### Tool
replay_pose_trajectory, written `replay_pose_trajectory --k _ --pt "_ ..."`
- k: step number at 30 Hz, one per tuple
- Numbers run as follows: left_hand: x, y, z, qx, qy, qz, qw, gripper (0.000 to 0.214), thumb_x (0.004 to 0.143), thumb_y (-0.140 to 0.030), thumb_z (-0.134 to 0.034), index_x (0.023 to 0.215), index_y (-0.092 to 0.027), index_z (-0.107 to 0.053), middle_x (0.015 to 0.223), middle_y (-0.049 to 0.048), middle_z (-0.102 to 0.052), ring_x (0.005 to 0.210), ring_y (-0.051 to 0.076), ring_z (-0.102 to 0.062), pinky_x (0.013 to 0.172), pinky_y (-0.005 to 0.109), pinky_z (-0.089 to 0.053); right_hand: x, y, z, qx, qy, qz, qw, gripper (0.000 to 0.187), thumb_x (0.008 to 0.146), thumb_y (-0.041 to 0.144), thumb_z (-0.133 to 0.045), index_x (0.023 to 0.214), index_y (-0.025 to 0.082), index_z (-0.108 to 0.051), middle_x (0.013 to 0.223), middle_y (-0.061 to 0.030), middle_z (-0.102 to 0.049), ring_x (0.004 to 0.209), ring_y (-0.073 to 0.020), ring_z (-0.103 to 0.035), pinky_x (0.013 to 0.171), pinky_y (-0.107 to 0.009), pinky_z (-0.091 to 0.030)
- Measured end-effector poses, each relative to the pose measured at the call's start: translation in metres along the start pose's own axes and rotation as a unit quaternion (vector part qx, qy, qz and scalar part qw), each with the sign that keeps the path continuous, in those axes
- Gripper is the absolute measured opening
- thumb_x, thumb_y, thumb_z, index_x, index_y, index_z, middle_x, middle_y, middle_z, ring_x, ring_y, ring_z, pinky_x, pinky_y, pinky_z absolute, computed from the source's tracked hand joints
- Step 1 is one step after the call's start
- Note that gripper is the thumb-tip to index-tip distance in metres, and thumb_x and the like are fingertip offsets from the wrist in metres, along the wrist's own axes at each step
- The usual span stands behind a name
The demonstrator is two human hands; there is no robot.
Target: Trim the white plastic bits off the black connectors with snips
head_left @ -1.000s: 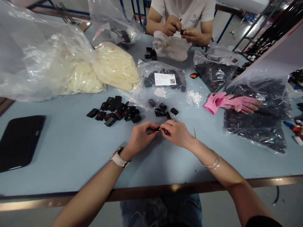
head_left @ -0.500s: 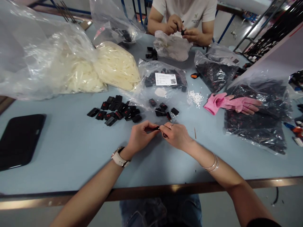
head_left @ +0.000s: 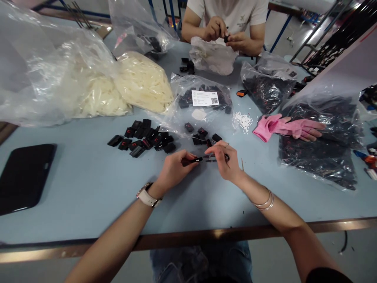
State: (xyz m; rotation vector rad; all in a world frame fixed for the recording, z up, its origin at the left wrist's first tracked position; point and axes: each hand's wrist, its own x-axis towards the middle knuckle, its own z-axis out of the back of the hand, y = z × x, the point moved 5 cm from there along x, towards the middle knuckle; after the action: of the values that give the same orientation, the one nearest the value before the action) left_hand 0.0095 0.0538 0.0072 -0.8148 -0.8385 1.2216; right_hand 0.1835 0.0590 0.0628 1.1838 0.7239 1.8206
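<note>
A pale blue worktop with a metal front edge carries clear bags: two large ones of cream-white parts at the left, a labelled bag of black parts in the middle, and bags of dark parts at the right. A loose pile of black connectors lies left of centre, a few more just beyond the hands. A black tablet rests at the far left, a pink glove on the right beside a scatter of small white pieces. Across the worktop a second person in a white shirt works a small black part with both hands; blue frames and dark racks stand behind.

The left hand is pinched shut on a small black connector, held just above the worktop. The right hand grips a thin dark tool whose tip points at the connector.

Half a second ago the two hands met fingertip to fingertip over the connector; now the right hand has drawn back to the right, leaving a gap, and the connector and tool show clearly between them
</note>
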Motion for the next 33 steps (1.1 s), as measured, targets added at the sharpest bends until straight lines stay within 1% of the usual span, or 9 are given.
replay_pose_trajectory --k 3,7,11,17,22,28,33 --pt "0.000 -0.004 0.001 0.033 0.007 -0.023 0.999 0.015 0.075 -0.030 -0.070 0.072 -0.020 -0.060 0.079 0.0021 -0.074 0.065 0.015 -0.065 0.061 0.027 -0.054 -0.006 -0.003 -0.007 -0.013 0.025 -0.029 0.999 0.051 0.099 0.046 -0.033 0.070 0.018 -0.066 0.058 0.0005 -0.057 0.055 -0.0106 -0.053 0.059 -0.025 -0.043" --pt "0.000 -0.007 0.000 0.047 0.012 -0.044 0.998 0.012 0.075 -0.025 -0.070 0.073 -0.020 -0.059 0.078 0.0011 -0.073 0.064 0.014 -0.064 0.061 0.025 -0.053 -0.011 -0.007 -0.012 -0.023 0.006 -0.052 0.998 0.049 0.099 0.044 -0.036 0.068 0.019 -0.064 0.051 0.0030 -0.052 0.048 -0.0092 -0.048 0.055 -0.024 -0.040" --pt "-0.001 -0.007 -0.001 0.055 0.013 -0.044 0.997 0.012 0.075 -0.024 -0.070 0.072 -0.019 -0.059 0.077 0.0006 -0.072 0.063 0.013 -0.063 0.059 0.025 -0.051 -0.011 -0.007 -0.013 -0.036 -0.007 -0.045 0.998 0.050 0.099 0.044 -0.035 0.067 0.019 -0.064 0.049 0.0029 -0.051 0.047 -0.0095 -0.048 0.053 -0.024 -0.040" --pt "0.000 -0.006 0.000 0.066 0.018 -0.040 0.997 0.010 0.075 -0.023 -0.070 0.074 -0.020 -0.061 0.076 0.0001 -0.071 0.063 0.014 -0.062 0.059 0.025 -0.050 -0.010 -0.004 -0.011 -0.060 -0.021 -0.028 0.998 0.046 0.098 0.040 -0.036 0.066 0.019 -0.063 0.051 0.0017 -0.055 0.048 -0.0096 -0.050 0.052 -0.023 -0.040" --pt "0.000 -0.005 0.000 0.063 0.017 -0.035 0.997 0.010 0.075 -0.025 -0.070 0.074 -0.020 -0.061 0.075 0.0000 -0.072 0.062 0.014 -0.062 0.058 0.025 -0.050 -0.009 -0.002 -0.012 -0.059 -0.023 -0.015 0.998 0.043 0.098 0.036 -0.038 0.067 0.020 -0.063 0.054 0.0009 -0.058 0.051 -0.0102 -0.054 0.054 -0.023 -0.042" --pt "-0.001 -0.004 0.000 0.042 0.013 -0.034 0.998 0.011 0.075 -0.025 -0.070 0.072 -0.022 -0.060 0.076 0.0006 -0.072 0.064 0.016 -0.064 0.058 0.028 -0.052 -0.011 -0.002 -0.015 -0.066 -0.010 -0.002 0.998 0.043 0.098 0.037 -0.037 0.067 0.020 -0.062 0.055 0.0013 -0.059 0.050 -0.0094 -0.053 0.054 -0.023 -0.042" --pt "-0.001 -0.004 0.001 0.043 0.009 -0.024 0.999 0.010 0.074 -0.026 -0.070 0.072 -0.022 -0.061 0.076 0.0005 -0.072 0.063 0.016 -0.064 0.059 0.028 -0.053 -0.012 -0.003 -0.019 -0.069 0.016 -0.001 0.997 0.044 0.099 0.038 -0.036 0.067 0.020 -0.060 0.059 0.0001 -0.061 0.054 -0.0092 -0.055 0.056 -0.023 -0.043"
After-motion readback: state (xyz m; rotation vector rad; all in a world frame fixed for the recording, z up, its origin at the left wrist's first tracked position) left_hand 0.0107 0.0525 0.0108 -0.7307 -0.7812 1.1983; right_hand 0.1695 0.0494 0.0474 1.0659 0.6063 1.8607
